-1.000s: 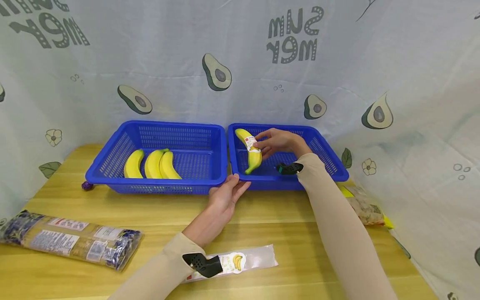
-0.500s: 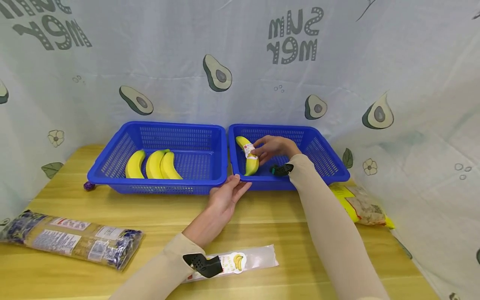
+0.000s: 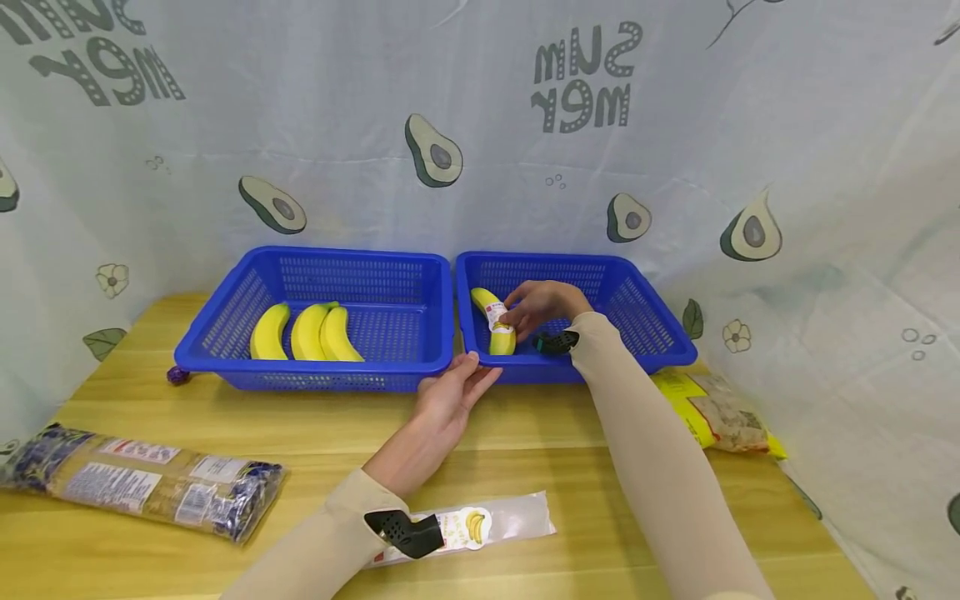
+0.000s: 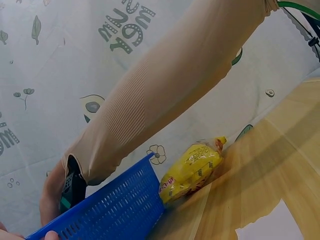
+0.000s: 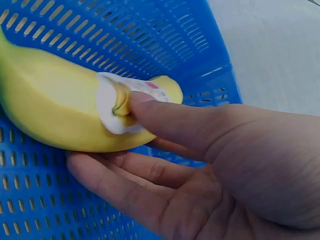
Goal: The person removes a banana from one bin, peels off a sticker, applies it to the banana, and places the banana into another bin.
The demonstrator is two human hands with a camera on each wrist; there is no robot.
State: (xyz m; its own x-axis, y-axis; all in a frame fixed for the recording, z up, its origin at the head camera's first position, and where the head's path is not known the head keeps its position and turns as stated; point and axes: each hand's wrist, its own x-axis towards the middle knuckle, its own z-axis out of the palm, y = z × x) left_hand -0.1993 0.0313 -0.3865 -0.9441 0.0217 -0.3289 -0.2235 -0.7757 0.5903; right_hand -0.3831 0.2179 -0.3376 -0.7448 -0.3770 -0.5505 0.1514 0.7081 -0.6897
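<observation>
Inside the right blue basket (image 3: 652, 312), at its left end, a banana with a white label (image 3: 502, 340) lies lengthwise. The right hand (image 3: 551, 302) holds it from the right. In the right wrist view the thumb presses on the label of the banana (image 5: 55, 95) and the fingers of the right hand (image 5: 200, 165) curl under its side. The left hand (image 3: 446, 404) grips the near rim of that basket at its left corner, thumb on top and other fingers below. Several bananas (image 3: 306, 332) lie in the left blue basket (image 3: 315, 365).
A long clear-wrapped package (image 3: 142, 479) lies at the left. A clear strip with a banana label (image 3: 517, 515) lies in front, partly behind the left wrist. Against the right basket rests a yellow bag (image 3: 712, 408). A small purple thing (image 3: 177, 375) sits by the left basket.
The right hand has lowered the labelled banana deeper into the right basket, moving slightly left. More of the yellow bag shows. The left hand has stayed on the rim.
</observation>
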